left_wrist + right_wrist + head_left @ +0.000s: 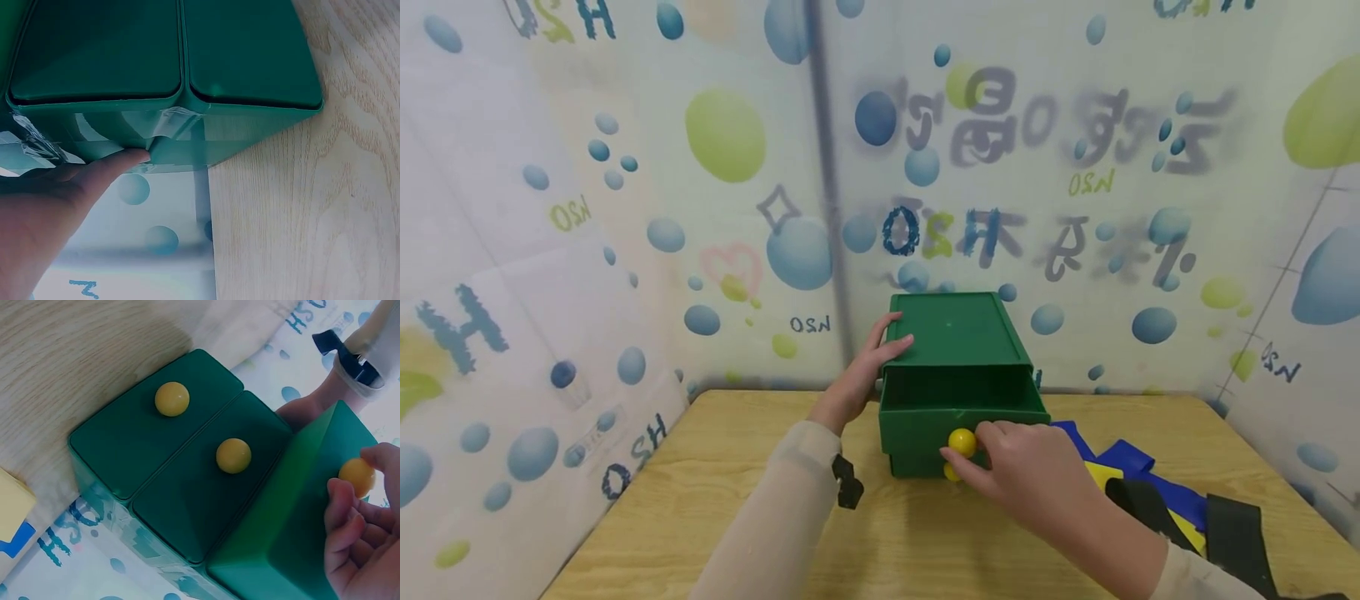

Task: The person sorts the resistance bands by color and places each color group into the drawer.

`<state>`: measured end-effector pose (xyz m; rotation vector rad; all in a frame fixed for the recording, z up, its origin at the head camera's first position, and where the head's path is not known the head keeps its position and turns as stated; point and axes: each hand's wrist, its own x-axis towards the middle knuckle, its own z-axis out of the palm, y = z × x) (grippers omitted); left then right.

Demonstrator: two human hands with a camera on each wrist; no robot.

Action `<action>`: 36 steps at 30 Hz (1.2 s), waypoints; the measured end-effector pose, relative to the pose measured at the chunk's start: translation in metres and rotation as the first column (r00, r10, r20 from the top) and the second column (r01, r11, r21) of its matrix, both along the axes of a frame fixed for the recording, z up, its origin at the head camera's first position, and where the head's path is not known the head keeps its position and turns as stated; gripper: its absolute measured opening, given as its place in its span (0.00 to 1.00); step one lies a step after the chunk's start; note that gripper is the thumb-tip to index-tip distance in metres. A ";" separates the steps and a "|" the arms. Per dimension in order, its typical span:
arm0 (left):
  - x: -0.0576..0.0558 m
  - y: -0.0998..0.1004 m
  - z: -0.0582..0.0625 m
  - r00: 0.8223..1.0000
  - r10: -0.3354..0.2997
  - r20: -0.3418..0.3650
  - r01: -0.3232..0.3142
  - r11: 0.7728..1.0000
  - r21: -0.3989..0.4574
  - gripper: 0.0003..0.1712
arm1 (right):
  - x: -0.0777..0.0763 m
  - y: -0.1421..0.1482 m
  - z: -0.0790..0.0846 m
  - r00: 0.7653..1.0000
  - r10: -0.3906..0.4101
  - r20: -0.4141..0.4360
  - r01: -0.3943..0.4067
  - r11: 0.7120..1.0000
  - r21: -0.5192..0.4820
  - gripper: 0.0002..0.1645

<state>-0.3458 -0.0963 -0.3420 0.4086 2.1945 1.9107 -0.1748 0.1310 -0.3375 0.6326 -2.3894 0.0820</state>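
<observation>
A green three-drawer cabinet (953, 332) is set on the wood-grain table (737, 479), in front of a bubble-printed wall covering (730, 225). The round yellow knob (962, 442) of the top drawer (916, 432) is pinched between the thumb and fingers of the right hand (1030, 467), and that drawer is drawn partly out, its dark inside exposed. The two lower drawers (194, 494) are closed. The cabinet's upper left edge is touched by the left hand (859, 379), whose fingers are extended and parted. To the right, blue and yellow pieces (1126, 457) are laid on the table.
</observation>
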 end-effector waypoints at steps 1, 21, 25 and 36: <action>0.000 0.000 0.000 1.000 -0.001 0.003 0.001 1.000 -0.003 0.38 | 0.002 0.000 0.000 1.000 0.000 0.007 0.000 1.000 -0.001 0.28; -0.002 0.000 -0.004 0.999 -0.022 0.039 0.023 0.999 -0.036 0.39 | 0.019 0.011 -0.005 0.997 0.067 0.027 -0.068 0.997 0.036 0.28; -0.002 0.001 -0.004 0.999 -0.027 0.035 0.029 0.999 -0.043 0.40 | 0.021 0.021 0.003 0.994 0.106 0.022 -0.106 0.994 0.001 0.28; -0.001 0.000 0.002 0.999 -0.041 0.021 0.042 0.998 -0.054 0.41 | 0.001 0.132 0.046 0.881 0.121 0.457 0.007 0.963 -0.269 0.13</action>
